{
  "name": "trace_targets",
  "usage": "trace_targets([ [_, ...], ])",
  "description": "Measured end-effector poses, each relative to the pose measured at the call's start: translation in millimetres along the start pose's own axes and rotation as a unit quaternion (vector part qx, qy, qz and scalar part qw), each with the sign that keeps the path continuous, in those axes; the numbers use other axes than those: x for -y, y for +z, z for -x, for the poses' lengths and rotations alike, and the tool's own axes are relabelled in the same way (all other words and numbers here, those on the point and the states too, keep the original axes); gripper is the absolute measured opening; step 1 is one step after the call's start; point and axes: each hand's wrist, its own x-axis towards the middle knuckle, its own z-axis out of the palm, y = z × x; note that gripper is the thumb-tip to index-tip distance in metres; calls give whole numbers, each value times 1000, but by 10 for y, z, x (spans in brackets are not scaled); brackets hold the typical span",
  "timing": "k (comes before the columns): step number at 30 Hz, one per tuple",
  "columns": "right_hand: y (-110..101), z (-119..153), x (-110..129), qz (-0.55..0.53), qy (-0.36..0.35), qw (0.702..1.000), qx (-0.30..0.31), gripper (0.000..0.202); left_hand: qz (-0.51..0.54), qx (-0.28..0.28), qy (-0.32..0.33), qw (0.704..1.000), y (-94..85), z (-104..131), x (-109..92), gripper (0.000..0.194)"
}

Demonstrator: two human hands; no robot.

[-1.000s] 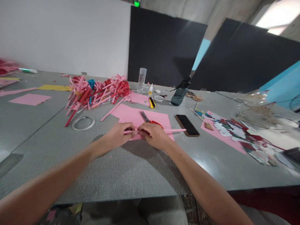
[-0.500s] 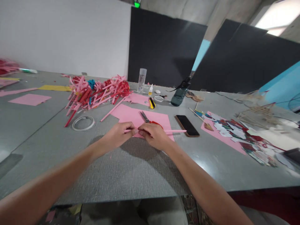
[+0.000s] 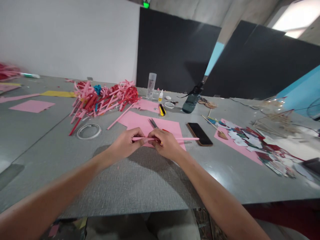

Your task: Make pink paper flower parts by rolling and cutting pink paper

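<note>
At the middle of the grey desk [image 3: 150,186], both hands met over a sheet of pink paper [image 3: 140,124] and worked a thin pink paper stick [image 3: 185,139]. The left hand [image 3: 125,144] had its grip pinched shut on the stick's left end, and the right hand [image 3: 163,143] had its grip clamped around the stick just beside it, so the 2 hands were touching or nearly so. The stick lay roughly level, held a little above the pink sheet, and its free end reached out to the right toward a dark phone [image 3: 199,133] lying flat near the sheet's right edge. Just behind the right hand, a pair of scissors [image 3: 153,123] rested on the pink sheet, its blades pointing away from the person and its red handles mostly hidden by the fingers. To the left sat a ring of white tape [image 3: 88,130], and beyond it a heap of pink and red paper strips [image 3: 105,96] was piled with a bit of blue among them. Farther back stood a clear plastic bottle [image 3: 151,85], a yellow utility knife [image 3: 162,109] and a dark water bottle [image 3: 191,101]. On the right, another pink sheet carried a scatter of coloured paper cutouts [image 3: 252,140], with thin wooden sticks [image 3: 275,121] stacked behind them. A separate pink sheet [image 3: 32,105] lay well apart at the far left.
</note>
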Motion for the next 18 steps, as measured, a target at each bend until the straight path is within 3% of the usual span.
trace_targets([
  [10,32,0,-27,-5,-9,1000,4,10,19,-15,18,1000,12,19,-24,16],
  [18,-33,-8,-59,-8,6,999,-40,12,183,-123,49,974,8,44,36,22],
])
